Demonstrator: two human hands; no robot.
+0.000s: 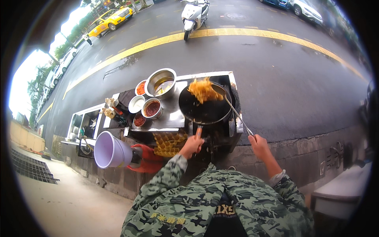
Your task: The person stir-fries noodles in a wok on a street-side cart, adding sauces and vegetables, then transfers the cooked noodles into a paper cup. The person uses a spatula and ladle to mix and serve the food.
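My left hand (192,146) grips the wooden handle of a black wok (200,109) over the stove. In my right hand (260,146) is the long handle of a metal ladle (237,114), its bowl at the wok's upper right. A blurred mass of orange-yellow food (204,90) is at the wok's far side, seemingly tossed up; I cannot tell its kind. Left of the wok stand a steel pot of oily liquid (160,83), a bowl of white contents (136,104), a container of dark red seasoning (152,108), a smaller red one (139,120) and a bowl of orange-red food (141,87).
Bottles (112,108) stand left of the bowls. Below them are a purple bucket (113,150), a red gas cylinder (148,158) and stacked yellow egg trays (169,144). A white scooter (194,14) stands on the road beyond. At lower right is a pale-topped surface (340,183).
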